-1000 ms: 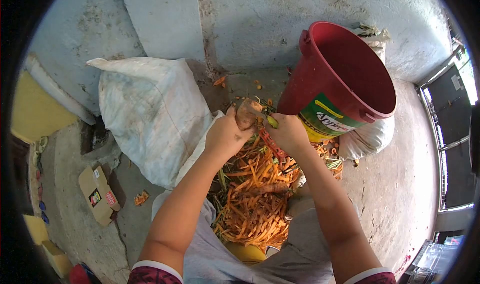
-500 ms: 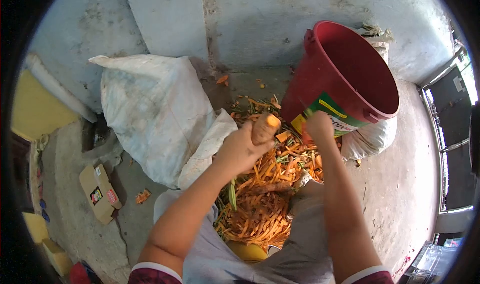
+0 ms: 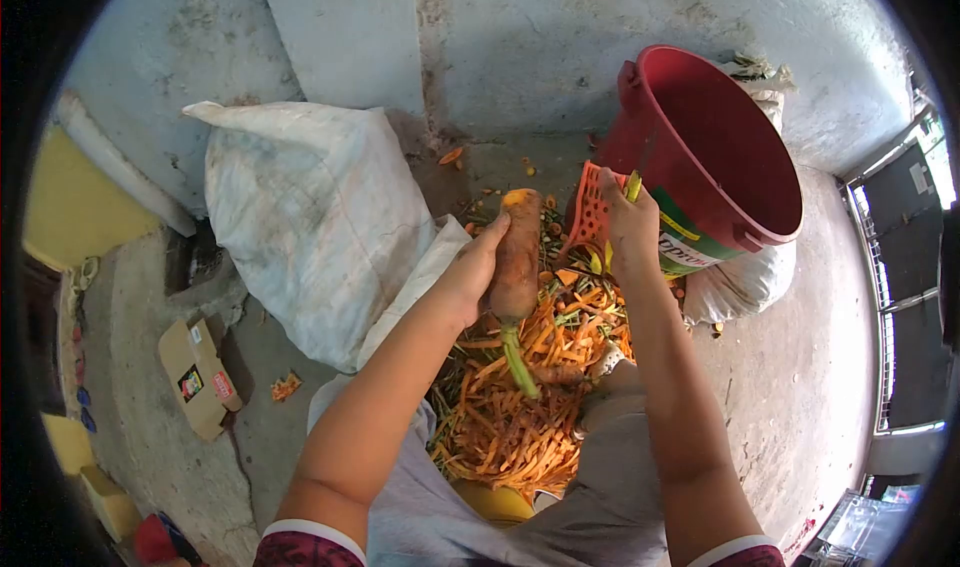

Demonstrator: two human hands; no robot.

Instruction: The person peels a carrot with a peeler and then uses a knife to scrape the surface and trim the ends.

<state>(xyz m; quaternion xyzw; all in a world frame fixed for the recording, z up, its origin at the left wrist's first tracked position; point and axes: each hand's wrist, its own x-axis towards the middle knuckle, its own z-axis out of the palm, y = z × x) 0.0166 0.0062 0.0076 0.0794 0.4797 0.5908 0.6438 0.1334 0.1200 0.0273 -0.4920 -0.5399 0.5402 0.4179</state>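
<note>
My left hand (image 3: 474,272) is wrapped round a thick, brownish carrot (image 3: 517,252). Its upper end is cut to bright orange, and a green stalk (image 3: 520,362) hangs from the lower end. To the right, my right hand (image 3: 632,222) grips an orange perforated plastic tool (image 3: 592,205), whose exact kind is unclear. A yellow-green piece (image 3: 633,185) sticks up beside the fingers of that hand. Below both hands spreads a heap of orange peelings (image 3: 510,427), mixed with green scraps. Another unpeeled carrot (image 3: 558,375) lies on the heap.
A large maroon bucket (image 3: 675,137) tilts at the back right, against a white sack (image 3: 745,282). On the left slumps a big whitish sack (image 3: 310,217). A cardboard box (image 3: 200,377) lies on the concrete floor. The pale blue wall (image 3: 520,57) stands behind.
The carrot has turned from pointing toward the camera to lengthwise, showing its stalk. My right hand has risen slightly and turned, bringing the orange perforated tool into clear view.
</note>
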